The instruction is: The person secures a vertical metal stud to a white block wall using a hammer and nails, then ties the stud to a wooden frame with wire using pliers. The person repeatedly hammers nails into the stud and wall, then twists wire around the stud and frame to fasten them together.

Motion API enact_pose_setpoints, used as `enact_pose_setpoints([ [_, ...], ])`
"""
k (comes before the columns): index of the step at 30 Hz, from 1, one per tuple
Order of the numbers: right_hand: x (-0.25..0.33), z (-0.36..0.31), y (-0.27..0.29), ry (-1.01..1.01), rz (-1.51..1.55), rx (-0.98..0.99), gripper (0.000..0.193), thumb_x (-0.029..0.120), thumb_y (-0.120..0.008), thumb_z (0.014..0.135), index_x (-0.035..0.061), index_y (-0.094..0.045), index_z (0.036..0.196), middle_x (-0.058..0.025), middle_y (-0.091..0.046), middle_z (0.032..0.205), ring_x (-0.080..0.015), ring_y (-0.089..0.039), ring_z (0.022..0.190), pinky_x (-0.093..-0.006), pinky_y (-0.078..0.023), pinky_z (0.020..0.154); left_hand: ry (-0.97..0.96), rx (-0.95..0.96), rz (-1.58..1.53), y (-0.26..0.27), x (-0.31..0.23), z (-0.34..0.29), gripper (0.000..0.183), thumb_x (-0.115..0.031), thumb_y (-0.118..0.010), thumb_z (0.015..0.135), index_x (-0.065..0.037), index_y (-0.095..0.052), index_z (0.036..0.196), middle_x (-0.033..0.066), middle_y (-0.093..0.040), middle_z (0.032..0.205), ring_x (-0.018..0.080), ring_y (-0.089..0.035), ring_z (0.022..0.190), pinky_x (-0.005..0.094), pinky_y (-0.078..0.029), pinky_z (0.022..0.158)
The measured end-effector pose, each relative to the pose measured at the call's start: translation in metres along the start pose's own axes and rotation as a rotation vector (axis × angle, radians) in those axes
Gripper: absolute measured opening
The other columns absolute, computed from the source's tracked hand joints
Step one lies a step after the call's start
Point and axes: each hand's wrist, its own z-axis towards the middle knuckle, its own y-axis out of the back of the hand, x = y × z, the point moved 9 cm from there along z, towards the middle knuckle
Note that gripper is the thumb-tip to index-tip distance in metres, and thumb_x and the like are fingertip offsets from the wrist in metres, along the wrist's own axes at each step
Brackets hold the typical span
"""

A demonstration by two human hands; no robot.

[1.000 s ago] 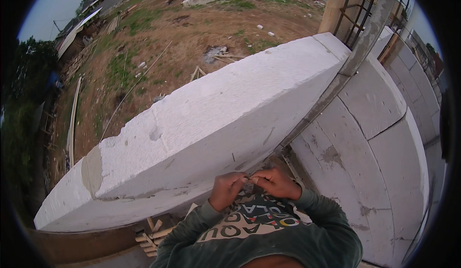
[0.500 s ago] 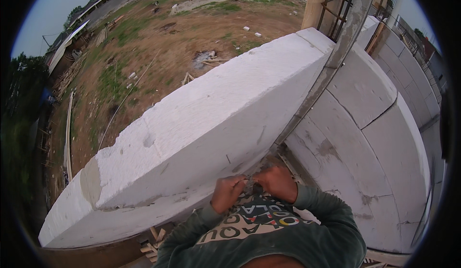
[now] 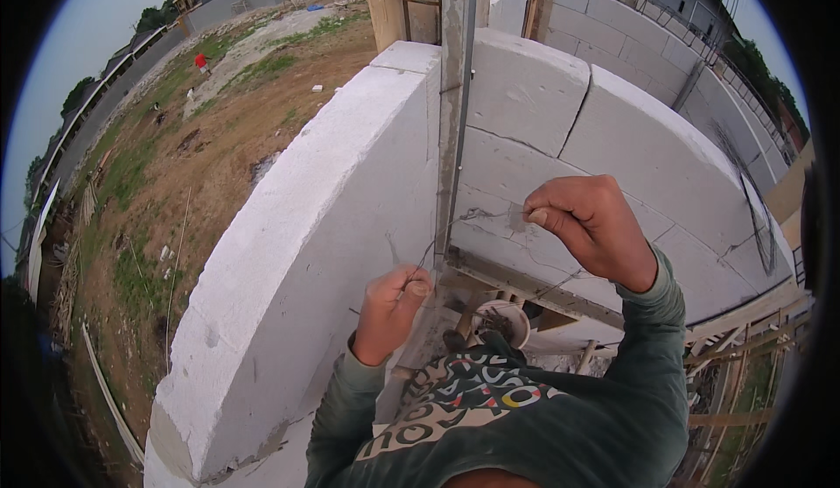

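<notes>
Pale walls [image 3: 518,94], hands [image 3: 588,225] on wire [image 3: 477,214]

The left hand [image 3: 391,313] is curled in a pinch, near and left. The right hand [image 3: 592,225] pinches farther out, the left forearm [image 3: 339,409] and right forearm [image 3: 654,330] well apart.

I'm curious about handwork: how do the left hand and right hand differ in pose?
The left hand sits lower in the picture, the right hand higher. The left hand points up and rightward, the right hand up and leftward. Both hands pinch thin wire.
</notes>
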Motion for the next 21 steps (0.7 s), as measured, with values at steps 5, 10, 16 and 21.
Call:
enact_pose_setpoints([
  [5, 0.037, 0.015, 0.124, 0.092, -0.475, -0.397, 0.013, 0.01, -0.06, 0.091, -0.0024, -0.064, 0.092, -0.0085, -0.062, 0.072, -0.015, -0.056, 0.062, -0.0273, -0.046, 0.061, 0.001, 0.086, -0.537, -0.01, -0.018, 0.045, 0.039, -0.037, -0.046, 0.102, -0.001, -0.058, 0.093, -0.006, -0.039, 0.07, 0.0055, -0.034, 0.062, 0.0194, -0.029, 0.056],
  [10, 0.061, 0.022, 0.152, 0.118, -0.704, -0.28, 0.01, 0.011, -0.064, 0.087, 0.0022, -0.068, 0.09, -0.0139, -0.067, 0.077, -0.0248, -0.066, 0.067, -0.0317, -0.051, 0.061, 0.028, 0.339, -0.84, -0.038, -0.041, 0.074, 0.032, -0.034, -0.05, 0.099, -0.004, -0.056, 0.093, -0.0027, -0.039, 0.071, 0.0101, -0.039, 0.065, 0.024, -0.033, 0.058],
  [16, 0.096, 0.024, 0.152, 0.339, -0.89, -0.189, 0.01, 0.009, -0.064, 0.087, -0.0005, -0.066, 0.087, -0.0133, -0.066, 0.079, -0.0263, -0.066, 0.07, -0.0327, -0.051, 0.062, 0.047, 0.622, -0.82, -0.059, -0.056, 0.066, 0.031, -0.035, -0.057, 0.095, -0.004, -0.057, 0.088, 0.0002, -0.047, 0.073, 0.0132, -0.043, 0.067, 0.0273, -0.035, 0.062],
  [21, 0.111, 0.03, 0.173, 0.316, -0.978, -0.163, 0.011, 0.01, -0.063, 0.087, -0.0008, -0.065, 0.088, -0.0135, -0.066, 0.081, -0.0268, -0.066, 0.073, -0.0339, -0.052, 0.065, -0.006, 0.63, -0.706, -0.074, -0.094, 0.089, 0.033, -0.037, -0.057, 0.095, -0.005, -0.059, 0.087, -0.0005, -0.048, 0.074, 0.0125, -0.043, 0.07, 0.0271, -0.034, 0.065],
])
